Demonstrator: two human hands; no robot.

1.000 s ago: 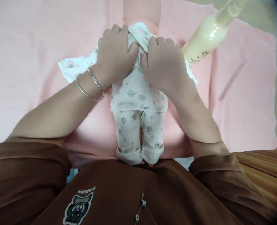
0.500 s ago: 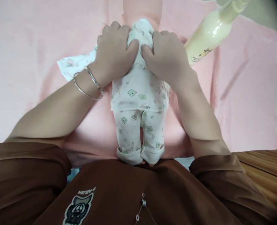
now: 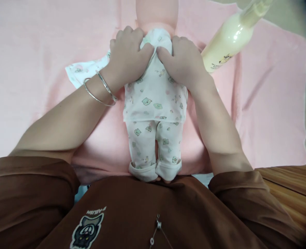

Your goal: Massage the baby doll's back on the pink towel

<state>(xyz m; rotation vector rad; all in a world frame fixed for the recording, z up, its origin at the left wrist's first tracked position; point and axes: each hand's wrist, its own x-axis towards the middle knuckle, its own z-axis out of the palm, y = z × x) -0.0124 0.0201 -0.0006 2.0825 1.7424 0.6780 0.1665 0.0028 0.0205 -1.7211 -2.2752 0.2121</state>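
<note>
While the left hand (image 3: pixel 131 57) lies over one shoulder of the printed top (image 3: pixel 155 97), the right hand (image 3: pixel 185 62) covers the other. Both have the thumb spread from the fingers and laid on the cloth, thumb tips near each other but apart. Fingertips curl out of view, so can't tell if either is pinching fabric. Two joined-looking silver bangle loops (image 3: pixel 101 90) on the left wrist.

Top is on the doll (image 3: pixel 156 14), which lies lengthwise between the forearms, head end away from the wearer and cut off by the frame edge. One sleeve (image 3: pixel 87 71) sticks out sideways from under the left hand. Hem overlaps matching printed trousers (image 3: pixel 142 141), cuffs folded up, feet right by the brown shirt (image 3: pixel 132 214).

Pale yellow bottle (image 3: pixel 228 41) sits just beyond the right hand, angled in view, base partly hidden by it. Pink cloth (image 3: pixel 272 97) under doll and bottle, some creases. Wood-grain surface (image 3: pixel 293 180) shows at lower right. Shirt has a cat patch (image 3: pixel 87 230); a thin necklace (image 3: pixel 158 225) hangs over its front.
</note>
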